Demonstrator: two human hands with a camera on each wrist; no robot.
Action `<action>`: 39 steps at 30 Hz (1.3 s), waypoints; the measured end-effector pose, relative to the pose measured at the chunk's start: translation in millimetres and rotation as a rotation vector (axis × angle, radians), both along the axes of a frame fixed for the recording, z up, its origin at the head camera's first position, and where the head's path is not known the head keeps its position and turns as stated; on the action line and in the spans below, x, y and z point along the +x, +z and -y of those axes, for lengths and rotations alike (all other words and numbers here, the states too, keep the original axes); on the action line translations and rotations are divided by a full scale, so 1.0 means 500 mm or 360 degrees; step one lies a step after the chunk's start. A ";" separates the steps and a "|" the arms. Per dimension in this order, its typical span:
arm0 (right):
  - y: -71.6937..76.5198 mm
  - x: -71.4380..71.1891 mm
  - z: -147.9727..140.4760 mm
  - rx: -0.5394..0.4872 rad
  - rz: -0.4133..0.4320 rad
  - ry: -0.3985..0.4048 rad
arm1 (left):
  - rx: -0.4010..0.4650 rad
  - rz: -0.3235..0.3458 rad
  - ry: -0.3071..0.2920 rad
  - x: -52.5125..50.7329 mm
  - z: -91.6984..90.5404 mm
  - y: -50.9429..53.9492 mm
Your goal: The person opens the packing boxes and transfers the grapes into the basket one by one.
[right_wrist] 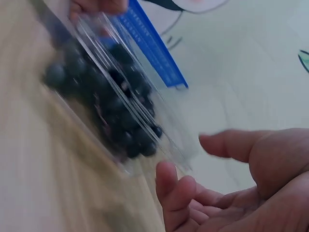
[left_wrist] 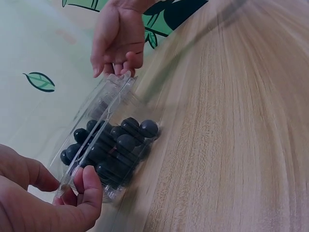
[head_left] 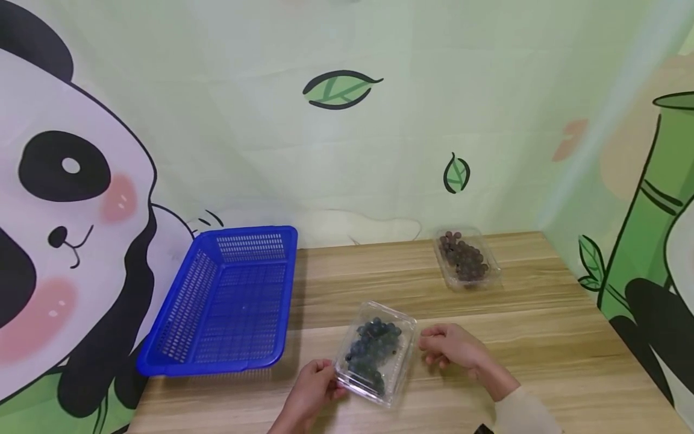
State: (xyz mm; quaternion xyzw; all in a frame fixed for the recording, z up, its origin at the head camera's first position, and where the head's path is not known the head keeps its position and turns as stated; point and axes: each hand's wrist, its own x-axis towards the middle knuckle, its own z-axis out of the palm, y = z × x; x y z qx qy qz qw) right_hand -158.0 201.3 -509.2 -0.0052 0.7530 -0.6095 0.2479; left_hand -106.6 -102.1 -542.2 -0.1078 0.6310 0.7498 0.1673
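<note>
A clear lidded plastic box of dark grapes (head_left: 374, 349) is in the middle of the table in the head view, slightly tilted. My left hand (head_left: 311, 392) pinches its near-left corner between thumb and fingers, as the left wrist view also shows with the hand (left_wrist: 53, 193) at the rim. Beside the box's right edge is my right hand (head_left: 455, 349); in the right wrist view this hand (right_wrist: 241, 183) has thumb and fingers parted, with a gap between the thumb and the box (right_wrist: 116, 101).
A blue perforated basket (head_left: 244, 307) stands to the left on the wooden table (head_left: 542, 337). Another clear box with reddish-purple grapes (head_left: 466, 259) sits at the back right, near the printed backdrop (head_left: 379, 150).
</note>
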 end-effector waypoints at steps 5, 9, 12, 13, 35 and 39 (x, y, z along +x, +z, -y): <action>0.004 -0.039 -0.009 0.0100 -0.0056 -0.0151 | -0.0018 -0.0009 -0.0012 -0.002 0.004 -0.002; 0.003 -0.057 -0.002 0.0162 -0.0081 -0.0167 | -0.0027 -0.0009 -0.0016 -0.003 0.005 -0.004; 0.000 -0.064 0.004 0.0183 -0.0094 -0.0147 | -0.0022 -0.0009 -0.0013 -0.004 0.004 -0.004; -0.001 -0.065 0.006 0.0190 -0.0100 -0.0135 | -0.0020 -0.0009 -0.0013 -0.004 0.004 -0.003; -0.006 -0.057 0.008 0.0271 -0.0124 -0.0054 | -0.0061 -0.0020 -0.0002 -0.016 0.013 0.011; -0.007 -0.054 0.004 0.0271 -0.0142 -0.0042 | -0.0048 -0.0030 0.0017 -0.021 0.013 0.009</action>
